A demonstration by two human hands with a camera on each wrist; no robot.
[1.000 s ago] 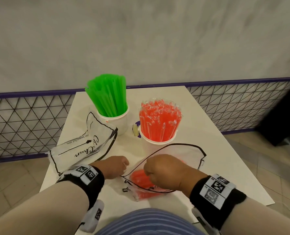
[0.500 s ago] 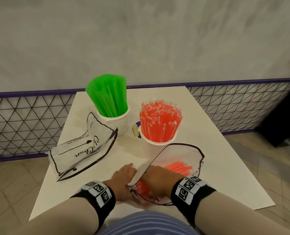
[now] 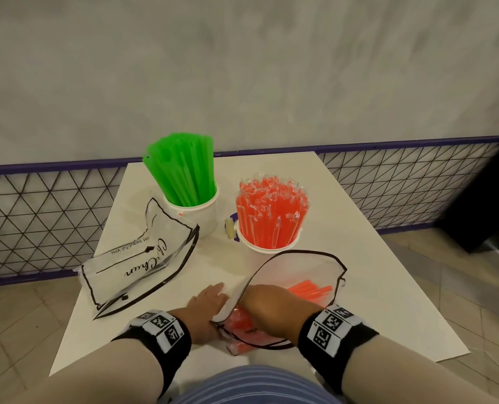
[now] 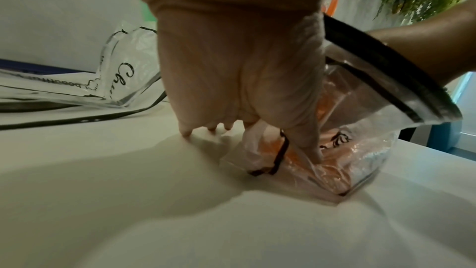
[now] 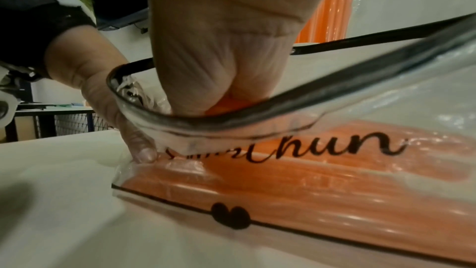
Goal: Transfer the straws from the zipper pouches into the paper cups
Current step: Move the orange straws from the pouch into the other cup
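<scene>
A clear zipper pouch [image 3: 294,266] with black trim lies open at the table's near edge, holding wrapped orange straws [image 3: 309,290]. My right hand [image 3: 268,307] is inside its mouth, fingers curled round a bunch of those orange straws [image 5: 226,103]. My left hand [image 3: 210,304] sits at the pouch's near left end; its thumb [image 4: 309,150] pinches the plastic of the pouch [image 4: 360,150] while the fingertips touch the table. Behind stand two white paper cups: one [image 3: 257,255] packed with orange straws [image 3: 271,211], one [image 3: 198,214] with green straws [image 3: 181,170].
An empty lettered zipper pouch [image 3: 137,258] lies flat on the left of the white table [image 3: 373,287]. A wire-mesh fence with a purple rail [image 3: 53,167] runs behind the table, and tiled floor lies on both sides.
My right hand has gone from above the pouch into its mouth and closed on straws. The left hand has shifted right to the pouch's near end. Over the last half second little moved.
</scene>
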